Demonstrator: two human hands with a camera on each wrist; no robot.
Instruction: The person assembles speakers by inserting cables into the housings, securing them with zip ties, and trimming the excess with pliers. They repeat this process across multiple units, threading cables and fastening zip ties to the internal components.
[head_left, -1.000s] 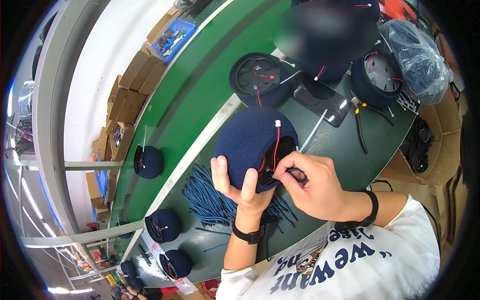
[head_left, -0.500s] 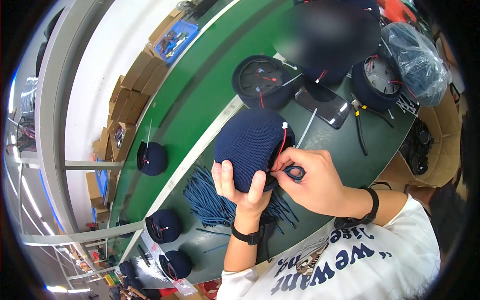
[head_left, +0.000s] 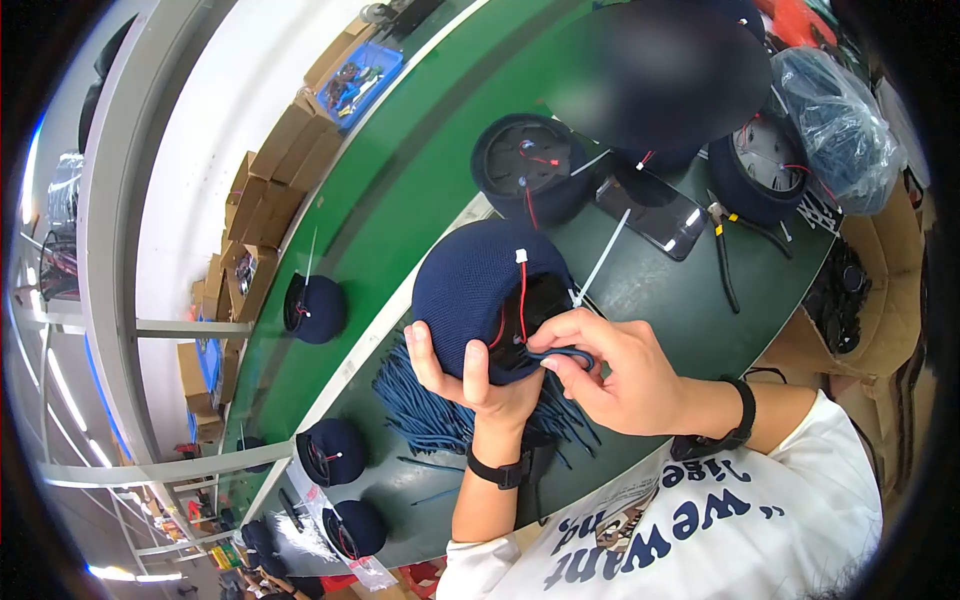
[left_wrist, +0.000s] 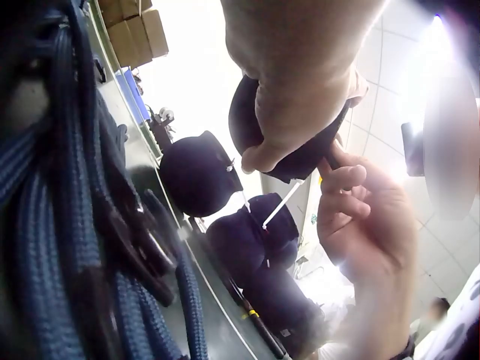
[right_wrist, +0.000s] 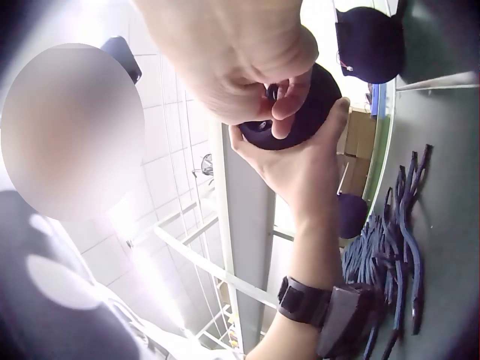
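A navy mesh-covered round shell (head_left: pixel 465 290) is held from below in my left hand (head_left: pixel 492 400), fingers and thumb wrapped round its near side. Its dark opening faces right; a red wire (head_left: pixel 522 300) ending in a white connector (head_left: pixel 521 256) lies across it. A white cable tie (head_left: pixel 603 255) sticks out beyond the rim. My right hand (head_left: pixel 630 375) pinches a short dark blue cord (head_left: pixel 563 353) right at the lower edge of the opening. The cord's far end is hidden inside the shell. In the right wrist view, the right fingers (right_wrist: pixel 283 112) overlap the opening.
A heap of blue cords (head_left: pixel 430 400) lies under the left forearm. Beyond the shell stand similar navy shells (head_left: pixel 530 165), a phone (head_left: pixel 655 215) and black-handled pliers (head_left: pixel 728 260). A plastic bag (head_left: pixel 838 125) and a cardboard box (head_left: pixel 885 320) are at the right. More shells (head_left: pixel 318 308) sit at left.
The shell has shifted slightly left and turned, showing more of its opening. My right hand has followed it left, and the cord loop between its fingers looks flatter.
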